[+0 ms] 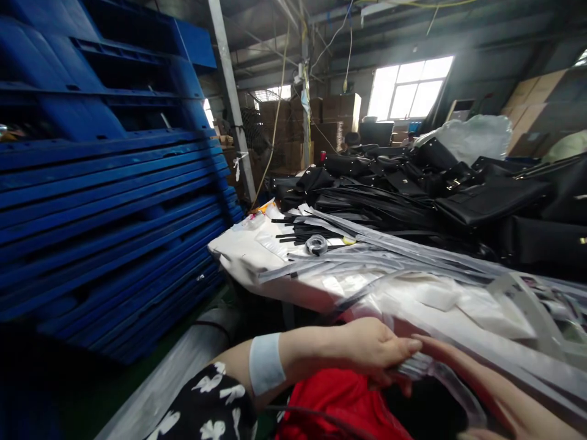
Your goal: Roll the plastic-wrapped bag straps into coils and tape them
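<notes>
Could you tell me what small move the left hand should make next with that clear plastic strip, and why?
Probably draw the clear plastic strip toward the body: the left hand already pinches its end at the white-covered table's edge, while its length trails back among similar strips.

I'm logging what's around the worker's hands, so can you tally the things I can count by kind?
Hands: 2, the left hand and the right hand, both on a clear plastic strip
Blue wristband: 1
Tape roll: 1
Red cloth: 1
Stack of blue pallets: 1
Total: 7
</notes>
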Demonstrator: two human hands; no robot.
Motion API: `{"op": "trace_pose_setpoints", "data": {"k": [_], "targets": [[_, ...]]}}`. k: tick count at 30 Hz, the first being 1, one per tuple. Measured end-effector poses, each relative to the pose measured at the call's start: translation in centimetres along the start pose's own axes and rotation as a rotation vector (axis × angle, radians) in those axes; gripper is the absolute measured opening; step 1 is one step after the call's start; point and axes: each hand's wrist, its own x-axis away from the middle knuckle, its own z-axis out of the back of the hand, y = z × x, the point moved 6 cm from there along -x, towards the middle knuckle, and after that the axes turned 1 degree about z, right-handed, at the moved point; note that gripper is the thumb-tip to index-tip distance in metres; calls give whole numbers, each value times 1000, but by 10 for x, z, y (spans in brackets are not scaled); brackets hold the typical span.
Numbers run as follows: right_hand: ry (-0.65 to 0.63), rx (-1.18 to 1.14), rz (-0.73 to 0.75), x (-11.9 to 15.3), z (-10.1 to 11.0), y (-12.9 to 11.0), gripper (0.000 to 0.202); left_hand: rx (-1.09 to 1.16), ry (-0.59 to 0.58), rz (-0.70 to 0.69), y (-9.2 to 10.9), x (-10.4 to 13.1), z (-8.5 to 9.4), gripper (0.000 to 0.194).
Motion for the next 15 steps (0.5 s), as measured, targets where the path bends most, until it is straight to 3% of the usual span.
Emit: {"op": "trace_pose_setpoints", "data": {"k": [2,4,6,9,12,15], "targets": [[-38,-7,-1,-1,-22,-27,56,385,-207,20,14,-1,-8,60],[-98,-72,-13,-6,-36,-44,36,634,-315,-25,38,3,-2,62],[-139,-187,-64,-10,-34,-43,29,779,-181,-145,62,12,25,62],[-136,-219,-99,-6,-6,-28,19,909,45,-282,88,31,68,61],[-9,0,-175,8,27,-2,11,973,269,-363,96,50,97,59],[91,230,-337,22,42,35,23,1035,490,-488,96,67,112,58]]}}
